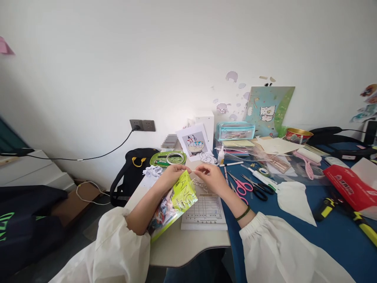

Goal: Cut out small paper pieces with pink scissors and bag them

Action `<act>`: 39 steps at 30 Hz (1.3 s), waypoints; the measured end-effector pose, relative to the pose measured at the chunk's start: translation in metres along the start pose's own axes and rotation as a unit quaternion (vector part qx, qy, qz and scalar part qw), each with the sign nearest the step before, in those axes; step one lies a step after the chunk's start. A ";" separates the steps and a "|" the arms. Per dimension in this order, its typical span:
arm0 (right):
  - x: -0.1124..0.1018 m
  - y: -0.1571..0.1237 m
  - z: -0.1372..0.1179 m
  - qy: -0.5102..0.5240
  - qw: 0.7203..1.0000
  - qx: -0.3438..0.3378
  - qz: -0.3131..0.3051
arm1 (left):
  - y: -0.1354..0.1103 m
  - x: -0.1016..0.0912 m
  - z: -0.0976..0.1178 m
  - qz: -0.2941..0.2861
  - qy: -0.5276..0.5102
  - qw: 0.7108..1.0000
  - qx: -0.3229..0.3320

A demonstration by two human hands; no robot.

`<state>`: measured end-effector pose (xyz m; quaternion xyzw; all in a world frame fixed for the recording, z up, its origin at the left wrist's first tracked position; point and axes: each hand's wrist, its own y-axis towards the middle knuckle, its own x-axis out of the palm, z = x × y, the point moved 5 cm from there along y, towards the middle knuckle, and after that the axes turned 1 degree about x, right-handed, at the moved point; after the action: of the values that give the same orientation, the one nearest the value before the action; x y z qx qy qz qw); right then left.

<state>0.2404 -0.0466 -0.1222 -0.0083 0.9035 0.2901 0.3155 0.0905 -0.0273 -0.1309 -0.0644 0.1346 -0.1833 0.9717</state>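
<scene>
A yellow-green plastic pouch [184, 192] with a clear window and colourful contents hangs tilted against my left forearm. My left hand [172, 175] is closed at the pouch's top corner, its palm side partly hidden. Close beside it, my right hand [208, 177] pinches with thumb and forefinger near the pouch's upper edge. Whatever is between those fingertips is too small to make out. Below both hands lies a printed form pad [204, 212] on the pale tabletop. Behind them stands a sheet with a cat picture [196, 144].
To the right, on the blue mat [265, 214], lie pink scissors [243, 187], black scissors [259, 192], a white cloth piece [295, 199] and a red box [350, 188]. A green tray [153, 158] with a tape roll [174, 158] sits at the back left, near crumpled paper [152, 171].
</scene>
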 end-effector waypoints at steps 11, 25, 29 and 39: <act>-0.036 -0.030 -0.074 -0.100 0.953 -0.276 0.072 | 0.000 -0.001 -0.002 0.002 -0.018 1.000 0.010; -0.030 -0.014 -0.035 -0.184 0.961 -0.192 0.079 | -0.006 -0.012 0.007 0.027 -0.063 0.998 -0.008; -0.008 -0.014 -0.023 -0.245 0.946 -0.207 -0.035 | -0.007 -0.018 0.010 0.050 -0.085 0.995 -0.014; 0.029 -0.015 -0.030 -0.376 0.879 -0.236 -0.175 | -0.010 -0.019 0.012 0.056 -0.105 0.993 -0.018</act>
<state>0.2028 -0.0704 -0.1279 -0.1306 0.6053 0.4165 0.6657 0.0732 -0.0282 -0.1131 -0.0934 0.0391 -0.1184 0.9878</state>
